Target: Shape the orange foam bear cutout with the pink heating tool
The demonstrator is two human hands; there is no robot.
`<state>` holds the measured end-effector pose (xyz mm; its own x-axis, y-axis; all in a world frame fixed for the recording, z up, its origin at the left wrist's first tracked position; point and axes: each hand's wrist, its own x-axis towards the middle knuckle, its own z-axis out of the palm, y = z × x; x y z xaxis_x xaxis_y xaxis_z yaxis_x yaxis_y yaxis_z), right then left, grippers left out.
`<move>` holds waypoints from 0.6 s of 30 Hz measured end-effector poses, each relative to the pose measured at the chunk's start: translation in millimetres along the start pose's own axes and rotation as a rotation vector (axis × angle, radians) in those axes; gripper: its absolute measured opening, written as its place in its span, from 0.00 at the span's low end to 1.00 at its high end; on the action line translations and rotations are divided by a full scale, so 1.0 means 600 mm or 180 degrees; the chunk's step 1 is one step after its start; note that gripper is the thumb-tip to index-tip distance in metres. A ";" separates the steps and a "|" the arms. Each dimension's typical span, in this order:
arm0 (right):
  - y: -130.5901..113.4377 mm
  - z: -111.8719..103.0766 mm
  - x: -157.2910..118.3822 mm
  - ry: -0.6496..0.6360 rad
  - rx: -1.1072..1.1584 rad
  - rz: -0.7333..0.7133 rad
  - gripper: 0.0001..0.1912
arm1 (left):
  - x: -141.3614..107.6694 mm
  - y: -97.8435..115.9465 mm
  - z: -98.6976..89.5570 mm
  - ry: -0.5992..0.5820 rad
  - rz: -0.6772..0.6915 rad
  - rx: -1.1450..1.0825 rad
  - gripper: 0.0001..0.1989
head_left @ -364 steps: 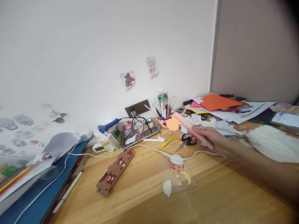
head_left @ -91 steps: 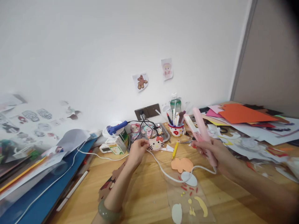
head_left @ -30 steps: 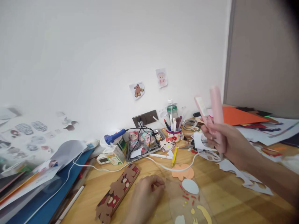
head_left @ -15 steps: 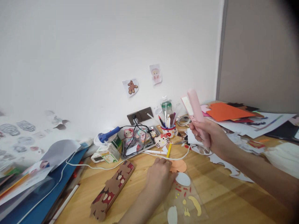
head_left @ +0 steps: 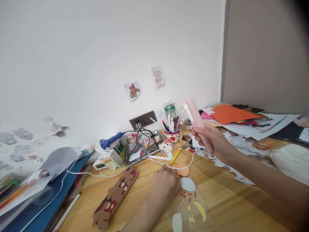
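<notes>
My right hand (head_left: 212,138) is wrapped round a pink hair straightener (head_left: 196,114), held upright and tilted above the desk, its two arms slightly parted at the top. My left hand (head_left: 165,185) rests on the desk with bent fingers turned down; its fingertips are hidden, so what they hold cannot be made out. Beside those fingers lies a light orange cutout (head_left: 182,170). Just right of the hand, a clear sheet (head_left: 196,223) carries a pale oval (head_left: 187,184), a yellow curved piece (head_left: 201,211) and small red and yellow bits.
A bear-decorated box (head_left: 117,196) lies to the left. Behind are a metal tray (head_left: 142,158) with cables, a pen cup (head_left: 172,136) and a blue glue gun (head_left: 111,140). A white cord (head_left: 101,176) crosses the desk. Coloured paper (head_left: 235,113) is piled at the right.
The whole scene has shifted slightly left in view. The straightener sits a little lower, its arms closer together. My left hand stays by the orange cutout.
</notes>
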<state>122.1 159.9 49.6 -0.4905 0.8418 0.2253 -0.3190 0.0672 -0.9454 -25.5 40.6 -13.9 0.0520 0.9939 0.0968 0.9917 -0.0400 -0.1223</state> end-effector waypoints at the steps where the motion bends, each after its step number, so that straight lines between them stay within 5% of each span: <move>1: 0.001 0.000 0.000 0.0004 0.0004 -0.0001 0.08 | 0.000 0.000 0.002 -0.0008 0.0046 0.0037 0.14; 8: 0.005 -0.002 0.005 0.0021 0.0038 0.0055 0.08 | 0.001 -0.010 0.007 0.0119 0.0418 0.0408 0.09; 18: 0.007 -0.005 0.006 0.0067 -0.0038 0.0174 0.09 | 0.015 -0.015 0.014 0.0491 0.0378 0.0477 0.11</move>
<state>121.3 164.4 45.6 -0.4897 0.8555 0.1685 -0.2826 0.0271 -0.9589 -35.1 50.6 -20.3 0.1961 0.9553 0.2212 0.9496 -0.1287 -0.2859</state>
